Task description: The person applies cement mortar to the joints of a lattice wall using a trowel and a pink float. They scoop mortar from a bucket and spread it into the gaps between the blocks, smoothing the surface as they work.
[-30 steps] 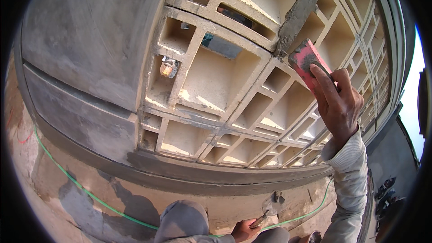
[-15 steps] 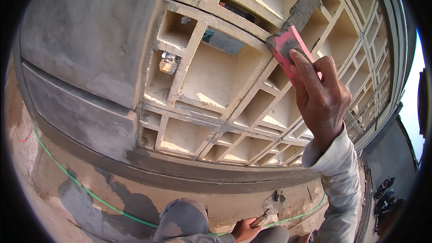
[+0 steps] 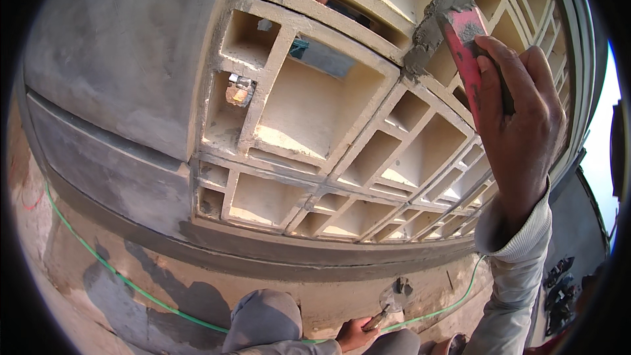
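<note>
My right hand (image 3: 524,115) is wrapped round a pink block-shaped float (image 3: 465,66), its face smeared with grey mortar. The float is held against or just over the cream lattice blocks (image 3: 392,95), at the upper right. Beside its left edge lies a rough band of wet mortar (image 3: 424,49) along a joint between blocks. Low in the view, by my knees, my left hand (image 3: 353,336) grips a trowel (image 3: 378,317) by its handle. Some grey mortar sits on the trowel's blade.
Smooth grey plaster (image 3: 125,59) covers the wall at left. A green hose (image 3: 141,289) runs along the ground. Near my right knee stands a small bucket (image 3: 452,344), partly cut off. A crumpled wrapper-like piece (image 3: 239,90) sits in one lattice opening. Another person's dark clothing (image 3: 345,12) shows through the blocks.
My right hand and the float have moved to the right and slightly upward, uncovering the mortar-smeared corner of the joint. My left hand keeps its hold on the trowel low down.
</note>
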